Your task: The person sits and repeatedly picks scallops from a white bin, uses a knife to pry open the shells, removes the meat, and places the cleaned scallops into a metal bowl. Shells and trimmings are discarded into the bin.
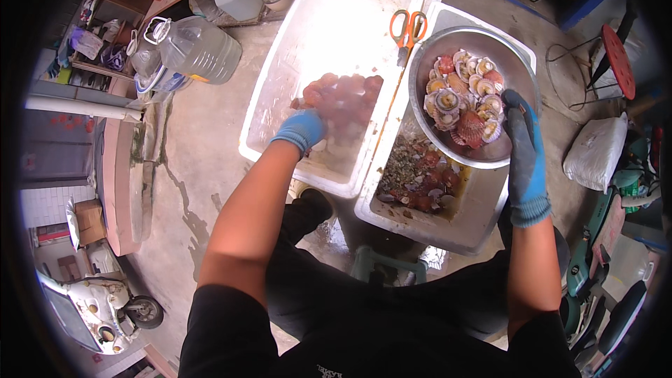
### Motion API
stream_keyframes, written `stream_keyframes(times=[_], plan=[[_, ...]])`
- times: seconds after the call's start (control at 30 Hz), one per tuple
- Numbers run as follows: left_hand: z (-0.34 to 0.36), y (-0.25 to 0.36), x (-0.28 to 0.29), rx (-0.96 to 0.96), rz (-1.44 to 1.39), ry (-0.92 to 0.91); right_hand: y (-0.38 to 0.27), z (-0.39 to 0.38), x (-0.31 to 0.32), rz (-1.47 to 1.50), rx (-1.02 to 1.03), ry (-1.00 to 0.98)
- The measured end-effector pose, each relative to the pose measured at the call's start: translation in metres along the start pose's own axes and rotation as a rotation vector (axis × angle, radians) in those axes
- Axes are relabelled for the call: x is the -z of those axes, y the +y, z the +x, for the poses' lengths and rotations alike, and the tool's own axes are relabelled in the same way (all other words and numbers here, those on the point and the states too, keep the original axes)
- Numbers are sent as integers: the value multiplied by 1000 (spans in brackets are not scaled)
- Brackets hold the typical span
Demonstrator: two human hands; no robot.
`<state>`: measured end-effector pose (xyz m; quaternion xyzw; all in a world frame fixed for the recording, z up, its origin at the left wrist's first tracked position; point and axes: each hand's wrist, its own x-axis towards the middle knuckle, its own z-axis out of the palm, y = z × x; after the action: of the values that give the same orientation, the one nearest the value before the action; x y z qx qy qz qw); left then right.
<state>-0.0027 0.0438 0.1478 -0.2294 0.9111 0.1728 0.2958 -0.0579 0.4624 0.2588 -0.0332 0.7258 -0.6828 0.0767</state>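
My left hand [302,130], in a blue glove, reaches into a white foam box [253,112]. Its fingers are hidden among a heap of reddish scallops [346,101] that look hazy, as if under cloudy water. On the right, my right hand [526,161], gloved in blue and dark grey, grips the right rim of a round metal bowl [432,126]. Inside the bowl sit opened scallops [465,94], pale flesh showing on the half shell, and one ribbed reddish shell [471,127] lies in front. The bowl tilts over a second white box [476,227].
Shell scraps and reddish bits [423,178] lie in the second box. Orange-handled scissors [407,31] rest at the boxes' shared edge. A large clear water jug [199,49] stands left, a red round stool [618,63] right. A green stool [388,262] is near my legs.
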Motion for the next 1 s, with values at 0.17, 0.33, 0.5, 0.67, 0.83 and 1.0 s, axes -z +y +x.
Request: stream_keyframes(times=[0.17, 0.33, 0.5, 0.67, 0.83, 1.0], plan=[[82, -13, -55, -287, 211, -40, -4, -17, -13, -61, -78, -386], [166, 19, -127, -414, 126, 248, 19, -38, -26, -677, 72, -712], [193, 31, -173, -341, 83, 270, 23, -39, -34, -703, 181, -635], [158, -11, -93, -345, -120, 7, 12, -40, -33, -674, 147, -605], [44, 3, 34, -315, -932, -327, 15, -57, -53, -266, -53, -650], [-95, 56, 68, -390, -1231, -599, 6, -61, -68, 523, -716, -622]])
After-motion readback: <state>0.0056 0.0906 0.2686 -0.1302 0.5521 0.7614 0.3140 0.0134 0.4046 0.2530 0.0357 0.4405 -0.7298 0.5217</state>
